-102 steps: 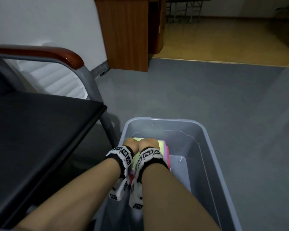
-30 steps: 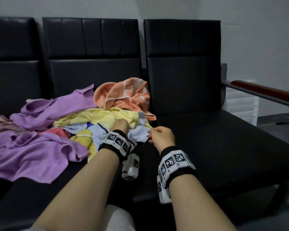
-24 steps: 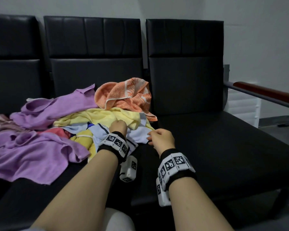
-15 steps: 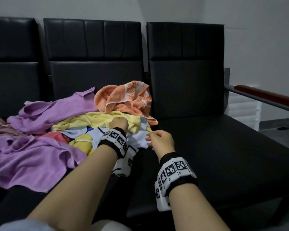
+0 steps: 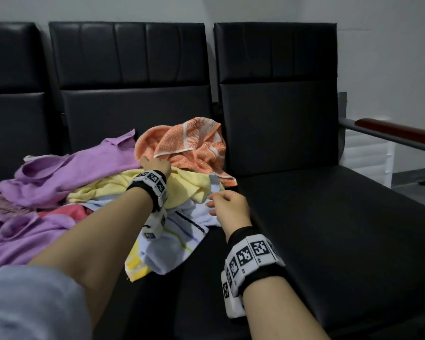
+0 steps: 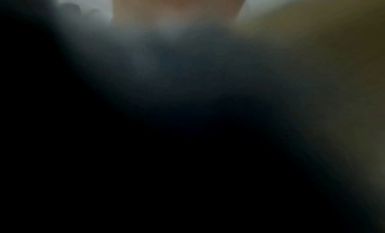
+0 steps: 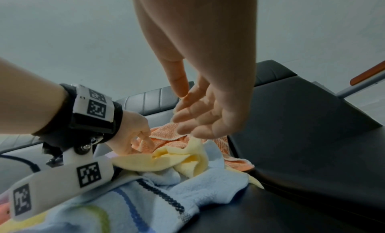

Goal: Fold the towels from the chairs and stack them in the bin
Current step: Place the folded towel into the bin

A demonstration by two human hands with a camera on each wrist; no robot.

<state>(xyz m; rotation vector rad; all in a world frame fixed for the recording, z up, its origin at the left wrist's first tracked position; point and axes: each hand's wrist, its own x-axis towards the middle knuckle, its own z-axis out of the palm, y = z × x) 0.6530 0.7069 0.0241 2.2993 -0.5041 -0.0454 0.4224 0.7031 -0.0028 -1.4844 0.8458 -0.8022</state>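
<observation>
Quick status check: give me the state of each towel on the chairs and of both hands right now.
Orange towel: crumpled, atop the pile, left hand pinching it.
Yellow towel: crumpled, under the orange one.
Light blue striped towel: unfolded, hanging over the seat's front edge.
Purple towels: crumpled, unfolded.
Right hand: open, relaxed, holding nothing.
Right seat: bare.

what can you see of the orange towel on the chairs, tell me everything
The orange towel is a terry-looking cloth with a white patterned band and white edging, crumpled in an unfolded heap. It sits at the back of the middle chair's seat, against the backrest, on top of the yellow towel, beside the purple one. One corner trails toward the right-hand seat. The left hand pinches its near edge; the right hand hovers apart, holding nothing.
</observation>
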